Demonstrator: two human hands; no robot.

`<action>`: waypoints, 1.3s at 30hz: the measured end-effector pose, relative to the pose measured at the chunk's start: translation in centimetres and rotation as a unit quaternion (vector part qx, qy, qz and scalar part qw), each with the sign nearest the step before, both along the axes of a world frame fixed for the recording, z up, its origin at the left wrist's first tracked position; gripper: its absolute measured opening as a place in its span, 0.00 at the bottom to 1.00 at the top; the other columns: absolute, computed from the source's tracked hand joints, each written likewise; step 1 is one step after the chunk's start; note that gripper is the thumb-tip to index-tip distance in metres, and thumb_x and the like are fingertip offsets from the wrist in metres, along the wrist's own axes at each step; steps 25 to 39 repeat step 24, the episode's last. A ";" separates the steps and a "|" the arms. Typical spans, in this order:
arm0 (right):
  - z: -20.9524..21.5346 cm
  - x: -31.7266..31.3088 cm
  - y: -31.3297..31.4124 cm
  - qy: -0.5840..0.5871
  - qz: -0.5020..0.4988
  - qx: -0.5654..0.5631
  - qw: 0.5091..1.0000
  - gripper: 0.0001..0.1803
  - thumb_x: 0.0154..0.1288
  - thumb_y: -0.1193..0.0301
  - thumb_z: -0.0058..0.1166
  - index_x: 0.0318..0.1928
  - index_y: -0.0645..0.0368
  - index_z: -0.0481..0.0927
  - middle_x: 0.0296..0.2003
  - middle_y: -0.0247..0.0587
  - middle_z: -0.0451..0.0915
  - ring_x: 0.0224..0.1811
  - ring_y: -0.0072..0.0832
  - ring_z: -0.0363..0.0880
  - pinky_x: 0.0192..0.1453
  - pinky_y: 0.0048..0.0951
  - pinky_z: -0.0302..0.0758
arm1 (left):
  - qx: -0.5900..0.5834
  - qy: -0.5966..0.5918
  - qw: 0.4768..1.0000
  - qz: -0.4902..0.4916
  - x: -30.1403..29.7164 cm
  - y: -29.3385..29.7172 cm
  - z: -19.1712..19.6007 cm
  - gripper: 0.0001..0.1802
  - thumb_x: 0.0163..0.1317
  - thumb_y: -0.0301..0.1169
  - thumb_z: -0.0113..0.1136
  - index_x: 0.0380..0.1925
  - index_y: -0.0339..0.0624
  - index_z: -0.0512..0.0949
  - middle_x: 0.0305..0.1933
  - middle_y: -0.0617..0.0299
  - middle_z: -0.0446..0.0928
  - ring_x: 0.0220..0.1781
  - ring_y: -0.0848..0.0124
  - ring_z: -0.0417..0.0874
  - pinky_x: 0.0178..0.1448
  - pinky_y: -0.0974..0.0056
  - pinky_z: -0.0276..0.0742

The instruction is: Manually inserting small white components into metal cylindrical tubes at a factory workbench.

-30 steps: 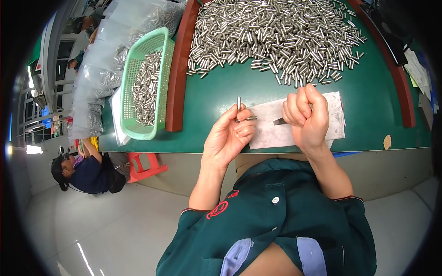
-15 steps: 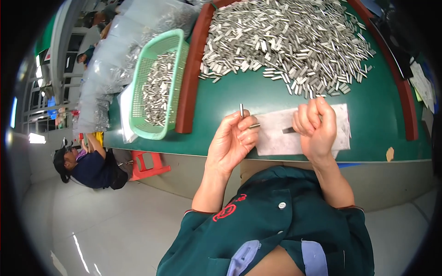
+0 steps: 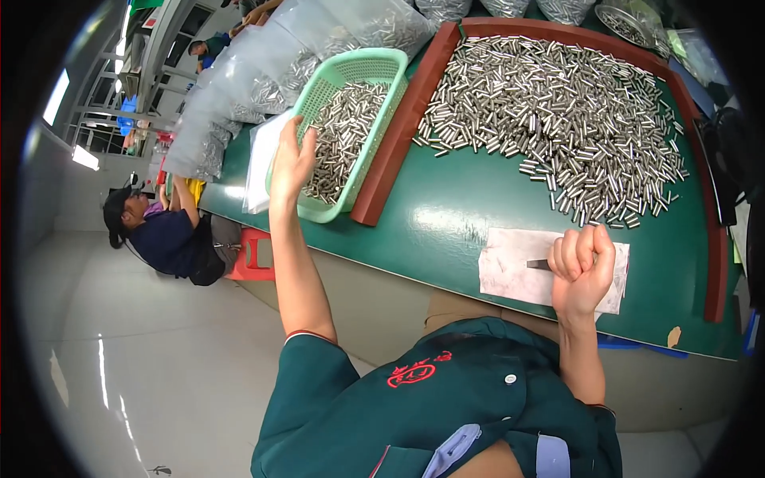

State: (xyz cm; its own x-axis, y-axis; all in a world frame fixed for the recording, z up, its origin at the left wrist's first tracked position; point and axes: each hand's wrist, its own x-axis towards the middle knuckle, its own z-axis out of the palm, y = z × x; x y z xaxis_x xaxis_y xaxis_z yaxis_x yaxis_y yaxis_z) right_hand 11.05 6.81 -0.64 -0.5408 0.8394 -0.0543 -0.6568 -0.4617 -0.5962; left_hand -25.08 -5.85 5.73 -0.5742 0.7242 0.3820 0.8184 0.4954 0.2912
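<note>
My left hand (image 3: 292,166) reaches over the left rim of a light green plastic basket (image 3: 398,76). Its fingers stretch out and apart, and I see nothing held in them. Small shiny metal pins (image 3: 351,131) lie heaped inside the basket. Over a stained white cloth (image 3: 506,247), my right hand (image 3: 584,267) is closed in a fist around a narrow, flat, dark metal tool (image 3: 539,264). Only the tool's end sticks out from the fingers, so its exact kind is hidden. Beyond this hand spreads a large pile of the same metal pins (image 3: 558,111).
Dark red rails (image 3: 398,151) border the pile on the green table (image 3: 446,215). Clear plastic bags of pins (image 3: 319,36) line the back left. White sheets (image 3: 259,159) lie left of the basket. A person (image 3: 167,239) sits by a red stool (image 3: 253,256) at the left.
My left hand has moved from beside the cloth leftward to the basket; the pins it held no longer show in it. My right fist keeps the tool over the cloth. The view has shifted.
</note>
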 end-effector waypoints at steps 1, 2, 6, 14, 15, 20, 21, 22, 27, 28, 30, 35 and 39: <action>-0.1 0.0 0.0 -0.005 -0.007 -0.007 1.000 0.23 0.67 0.65 0.27 0.12 0.51 0.53 0.07 0.27 0.51 0.09 0.16 0.42 0.15 0.20 0.44 | 0.001 -0.039 0.999 0.013 -0.1 -0.3 -0.1 0.23 0.59 0.38 0.48 0.50 0.35 0.66 0.49 0.44 0.70 0.51 0.58 0.73 0.52 0.62 0.67; 0.0 -0.1 0.0 0.001 -0.003 -0.014 1.000 0.23 0.67 0.64 0.27 0.12 0.51 0.53 0.07 0.27 0.51 0.09 0.16 0.42 0.15 0.20 0.44 | 0.020 -0.054 0.998 0.029 0.1 -0.8 -0.4 0.21 0.58 0.38 0.49 0.48 0.35 0.68 0.47 0.46 0.72 0.50 0.59 0.74 0.50 0.62 0.68; -0.2 -0.3 0.1 -0.013 -0.002 -0.015 1.000 0.23 0.67 0.64 0.27 0.12 0.52 0.53 0.07 0.28 0.51 0.10 0.17 0.43 0.15 0.21 0.44 | 0.176 -0.023 0.984 -0.019 8.9 2.3 0.7 0.09 0.53 0.26 0.56 0.34 0.33 0.73 0.30 0.57 0.76 0.32 0.68 0.76 0.40 0.67 0.71; -0.3 -0.5 0.3 -0.020 0.016 0.016 1.000 0.23 0.66 0.64 0.27 0.12 0.52 0.52 0.07 0.29 0.52 0.10 0.17 0.42 0.15 0.22 0.45 | 0.096 -0.083 0.961 -0.245 18.8 4.2 -5.2 0.07 0.43 0.20 0.59 0.24 0.37 0.73 0.24 0.58 0.70 0.27 0.61 0.70 0.31 0.61 0.66; -0.3 -0.3 0.3 -0.027 0.013 0.019 0.999 0.23 0.66 0.64 0.27 0.12 0.52 0.52 0.07 0.29 0.52 0.10 0.17 0.42 0.15 0.22 0.45 | 0.090 -0.081 0.963 -0.241 19.0 4.1 -5.8 0.07 0.44 0.20 0.58 0.25 0.36 0.73 0.25 0.57 0.70 0.28 0.61 0.70 0.32 0.62 0.66; -0.2 -0.4 0.1 -0.051 0.007 0.059 0.997 0.22 0.66 0.63 0.26 0.13 0.51 0.53 0.07 0.28 0.52 0.10 0.17 0.42 0.16 0.22 0.45 | 0.028 -0.065 0.969 -0.236 18.8 3.2 -6.7 0.12 0.47 0.20 0.56 0.34 0.37 0.75 0.30 0.56 0.70 0.34 0.62 0.70 0.36 0.63 0.66; -0.3 -0.4 0.1 -0.058 0.009 0.070 0.996 0.22 0.66 0.62 0.26 0.13 0.51 0.53 0.07 0.28 0.52 0.10 0.17 0.41 0.16 0.22 0.45 | -0.012 -0.077 0.967 -0.243 19.1 3.2 -6.3 0.16 0.48 0.21 0.56 0.40 0.39 0.73 0.35 0.56 0.69 0.38 0.62 0.69 0.40 0.62 0.65; -0.2 -0.5 0.0 -0.067 0.006 0.072 0.995 0.22 0.66 0.62 0.26 0.13 0.51 0.53 0.07 0.28 0.52 0.10 0.17 0.41 0.16 0.22 0.45 | -0.052 -0.089 0.963 -0.251 19.1 3.2 -6.1 0.20 0.48 0.23 0.56 0.45 0.40 0.72 0.39 0.55 0.68 0.42 0.62 0.67 0.45 0.61 0.63; 0.0 -0.6 -0.2 -0.088 -0.021 0.058 0.994 0.23 0.66 0.63 0.25 0.11 0.50 0.51 0.06 0.26 0.51 0.09 0.17 0.40 0.14 0.22 0.44 | -0.102 -0.100 0.947 -0.289 18.9 3.2 -6.1 0.26 0.51 0.30 0.57 0.52 0.44 0.67 0.45 0.53 0.64 0.48 0.62 0.63 0.55 0.56 0.55; 0.0 -0.6 -0.2 -0.088 -0.021 0.058 0.994 0.23 0.66 0.63 0.25 0.11 0.50 0.51 0.06 0.26 0.51 0.09 0.17 0.40 0.14 0.22 0.44 | -0.102 -0.100 0.947 -0.289 18.9 3.2 -6.1 0.26 0.51 0.30 0.57 0.52 0.44 0.67 0.45 0.53 0.64 0.48 0.62 0.63 0.55 0.56 0.55; 0.0 -0.6 -0.2 -0.088 -0.021 0.058 0.994 0.23 0.66 0.63 0.25 0.11 0.50 0.51 0.06 0.26 0.51 0.09 0.17 0.40 0.14 0.22 0.44 | -0.102 -0.100 0.947 -0.289 18.9 3.2 -6.1 0.26 0.51 0.30 0.57 0.52 0.44 0.67 0.45 0.53 0.64 0.48 0.62 0.63 0.55 0.56 0.55; 0.0 -0.6 -0.2 -0.088 -0.021 0.058 0.994 0.23 0.66 0.63 0.25 0.11 0.50 0.51 0.06 0.26 0.51 0.09 0.17 0.40 0.14 0.22 0.44 | -0.102 -0.100 0.947 -0.289 18.9 3.2 -6.1 0.26 0.51 0.30 0.57 0.52 0.44 0.67 0.45 0.53 0.64 0.48 0.62 0.63 0.55 0.56 0.55; 0.0 -0.6 -0.2 -0.088 -0.021 0.058 0.994 0.23 0.66 0.63 0.25 0.11 0.50 0.51 0.06 0.26 0.51 0.09 0.17 0.40 0.14 0.22 0.44 | -0.102 -0.100 0.947 -0.289 18.9 3.2 -6.1 0.26 0.51 0.30 0.57 0.52 0.44 0.67 0.45 0.53 0.64 0.48 0.62 0.63 0.55 0.56 0.55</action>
